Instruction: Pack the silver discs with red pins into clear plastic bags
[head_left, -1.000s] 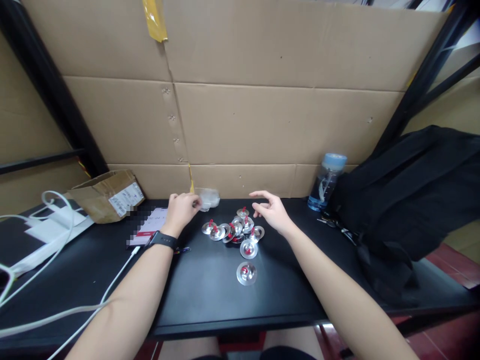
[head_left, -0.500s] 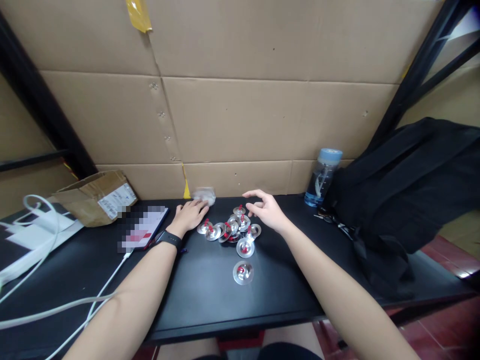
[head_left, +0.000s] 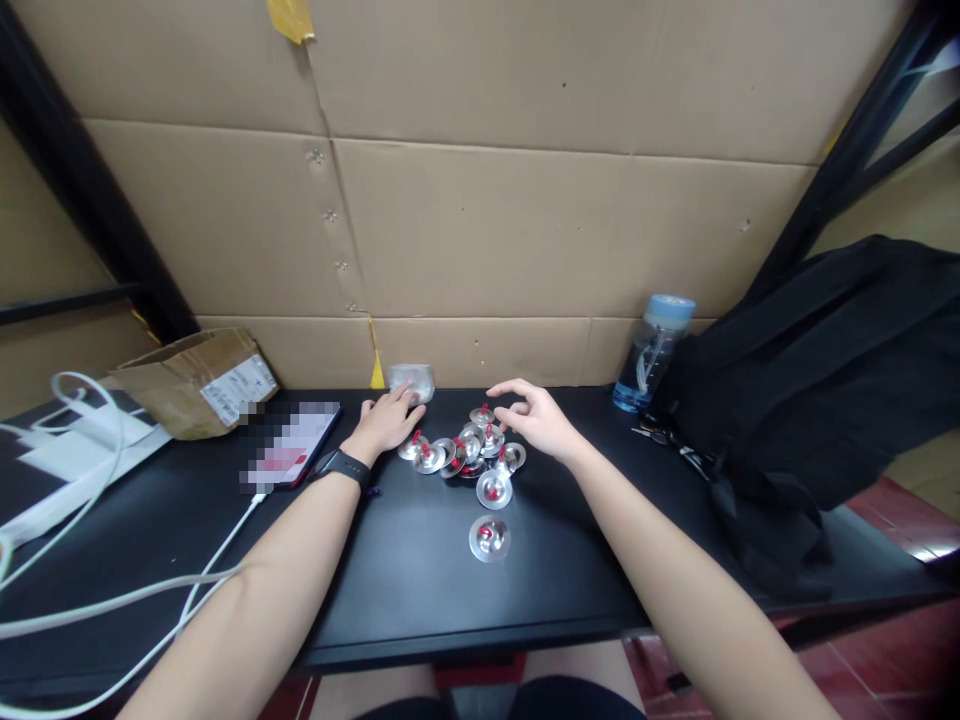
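Note:
Several round silver metal discs with domed centres and red loops lie in a loose cluster on the black table; one disc point(head_left: 490, 539) sits apart, nearer the front edge. My left hand point(head_left: 388, 418), with a black band on the wrist, rests at the back left of the cluster, fingers spread. Its fingertips reach a clear plastic container point(head_left: 412, 382) by the cardboard wall. My right hand point(head_left: 534, 415) hovers at the cluster's right side, thumb and index finger apart, with nothing visible between them.
A phone point(head_left: 296, 440) with a white cable and an open cardboard box point(head_left: 196, 385) are at the left. A blue-lidded bottle point(head_left: 651, 350) stands at the back right beside keys point(head_left: 656, 432) and a black backpack point(head_left: 817, 370). The black table's front edge point(head_left: 465, 648) is near my legs.
The clear container, blurred before, now shows sharply under my left fingertips. My right hand keeps almost the same pose. The whole view has shifted slightly.

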